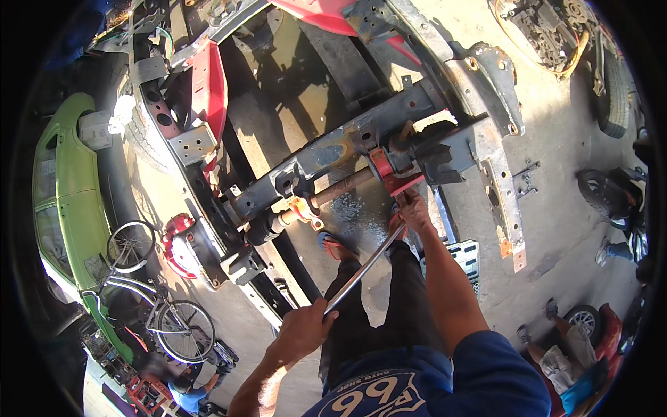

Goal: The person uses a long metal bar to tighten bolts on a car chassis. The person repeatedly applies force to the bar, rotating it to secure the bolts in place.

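Note:
My left hand is closed around the near end of a long silver bar that looks like a breaker bar. The bar slants up and away to the right. At its far end my right hand is closed about the bar's head, close against a red bracket; the fingers partly hide what the head sits on. This bracket clasps a rusty steering rack tube lying along a dark crossmember. Further left on the tube is an orange-red clamp, and beyond it a black ribbed boot.
A bare vehicle frame with a left rail and a right rail surrounds the work. A perforated light plate lies by my right leg. A bicycle and green car stand left. Other people work at both lower corners.

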Tool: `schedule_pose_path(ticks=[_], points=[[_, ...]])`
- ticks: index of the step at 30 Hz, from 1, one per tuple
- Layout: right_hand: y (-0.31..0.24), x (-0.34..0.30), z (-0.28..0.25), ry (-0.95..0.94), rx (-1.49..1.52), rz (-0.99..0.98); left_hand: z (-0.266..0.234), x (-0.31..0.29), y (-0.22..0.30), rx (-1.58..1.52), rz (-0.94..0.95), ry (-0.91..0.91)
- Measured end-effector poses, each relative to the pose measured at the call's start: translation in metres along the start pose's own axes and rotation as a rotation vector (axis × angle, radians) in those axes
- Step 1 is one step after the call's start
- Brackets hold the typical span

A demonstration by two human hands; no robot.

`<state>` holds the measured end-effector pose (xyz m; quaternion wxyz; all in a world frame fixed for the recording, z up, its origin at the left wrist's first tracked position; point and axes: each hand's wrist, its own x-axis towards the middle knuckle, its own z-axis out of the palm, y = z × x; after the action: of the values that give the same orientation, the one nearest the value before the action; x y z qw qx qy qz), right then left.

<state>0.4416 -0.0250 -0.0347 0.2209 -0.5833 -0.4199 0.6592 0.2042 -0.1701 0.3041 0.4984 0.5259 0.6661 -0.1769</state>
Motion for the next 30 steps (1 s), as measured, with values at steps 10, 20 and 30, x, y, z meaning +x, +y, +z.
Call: schedule_pose_path(ticks=[10, 20, 30], points=[[0.059, 0.042, 0.009, -0.061, 0.074, 0.163, -0.075, 0.008, 0.086, 0.225, 0.013, -0.074], [0.086, 0.054, 0.021, 0.158, -0.079, -0.233, 0.007, 0.086, -0.080, 0.256, -0.129, -0.039], [0.024, 0.041, 0.021, 0.088, -0.162, 0.021, -0.005, 0.112, -0.095, 0.184, -0.144, -0.123]])
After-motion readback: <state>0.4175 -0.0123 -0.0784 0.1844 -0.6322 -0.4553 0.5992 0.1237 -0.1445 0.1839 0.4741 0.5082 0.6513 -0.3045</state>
